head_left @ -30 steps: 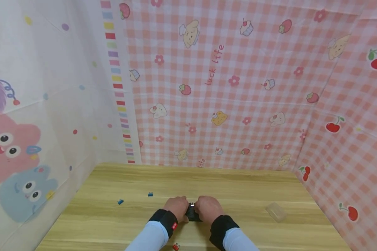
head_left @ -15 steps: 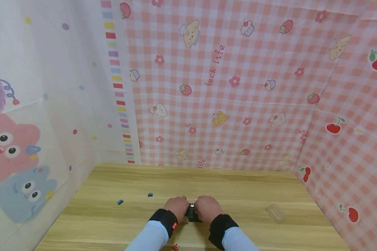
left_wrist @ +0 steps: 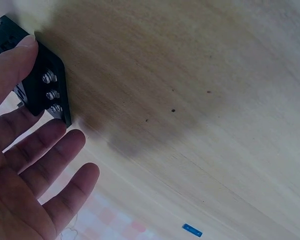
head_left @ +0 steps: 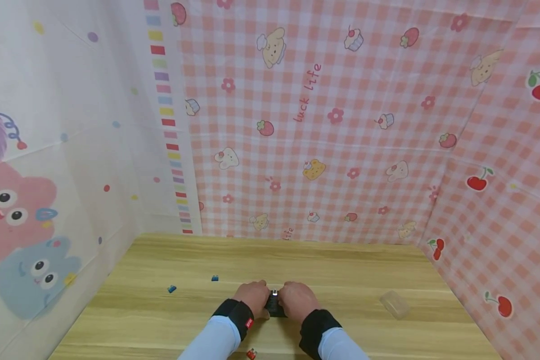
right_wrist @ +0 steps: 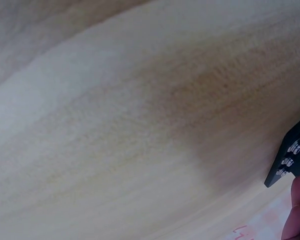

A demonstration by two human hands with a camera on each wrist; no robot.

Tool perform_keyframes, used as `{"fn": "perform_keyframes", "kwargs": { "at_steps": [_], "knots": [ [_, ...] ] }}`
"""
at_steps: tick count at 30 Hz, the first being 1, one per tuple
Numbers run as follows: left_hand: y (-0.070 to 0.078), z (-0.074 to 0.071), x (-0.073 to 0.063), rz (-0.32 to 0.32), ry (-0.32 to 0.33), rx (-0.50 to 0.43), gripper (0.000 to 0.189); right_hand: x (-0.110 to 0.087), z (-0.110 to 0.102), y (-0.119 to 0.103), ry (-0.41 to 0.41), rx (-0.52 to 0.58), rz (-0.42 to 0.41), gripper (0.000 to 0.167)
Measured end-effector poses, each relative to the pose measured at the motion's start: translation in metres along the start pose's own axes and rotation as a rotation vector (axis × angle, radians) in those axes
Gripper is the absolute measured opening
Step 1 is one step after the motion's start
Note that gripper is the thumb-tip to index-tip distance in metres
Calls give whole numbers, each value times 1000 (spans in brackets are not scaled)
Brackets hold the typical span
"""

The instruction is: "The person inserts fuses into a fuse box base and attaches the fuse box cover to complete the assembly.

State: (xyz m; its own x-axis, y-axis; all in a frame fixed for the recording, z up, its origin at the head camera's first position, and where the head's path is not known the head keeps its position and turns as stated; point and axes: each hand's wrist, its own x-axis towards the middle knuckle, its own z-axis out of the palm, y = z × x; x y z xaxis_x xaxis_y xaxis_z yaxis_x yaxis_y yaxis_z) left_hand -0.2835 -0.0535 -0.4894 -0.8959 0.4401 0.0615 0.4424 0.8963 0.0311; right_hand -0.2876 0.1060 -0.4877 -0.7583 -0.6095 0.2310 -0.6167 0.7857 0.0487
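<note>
In the head view a black fuse block (head_left: 276,309) with a small white and silver part on top sits between both hands on the wooden table. My left hand (head_left: 253,296) holds its left side. The left wrist view shows thumb and index finger pinching the block (left_wrist: 52,75), with screw terminals along its edge and the other fingers spread. On the other side my right hand (head_left: 299,300) grips the block with curled fingers. Only fingertips (right_wrist: 297,215) appear beside the block (right_wrist: 290,157) in the right wrist view. What lies beneath them is hidden.
Two small blue blade fuses (head_left: 214,278) lie to the left on the table (head_left: 324,260). A red blade fuse (head_left: 251,354) is near the front edge. On the right rests a clear plastic cover (head_left: 394,305). Printed cloth walls (head_left: 315,140) surround the table.
</note>
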Motion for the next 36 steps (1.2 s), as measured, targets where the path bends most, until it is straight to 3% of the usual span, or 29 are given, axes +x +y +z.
{"fn": "perform_keyframes", "kwargs": {
  "at_steps": [9,21,36],
  "knots": [
    [-1,4,3,-3,-27,-3,39,-1,0,-1,-26,6,34,12],
    [1,-5,0,-9,-41,-8,39,-2,-2,-1,-16,37,29,11],
    [0,-1,2,-2,-46,18,38,0,0,-1,-69,69,84,10]
  ]
}}
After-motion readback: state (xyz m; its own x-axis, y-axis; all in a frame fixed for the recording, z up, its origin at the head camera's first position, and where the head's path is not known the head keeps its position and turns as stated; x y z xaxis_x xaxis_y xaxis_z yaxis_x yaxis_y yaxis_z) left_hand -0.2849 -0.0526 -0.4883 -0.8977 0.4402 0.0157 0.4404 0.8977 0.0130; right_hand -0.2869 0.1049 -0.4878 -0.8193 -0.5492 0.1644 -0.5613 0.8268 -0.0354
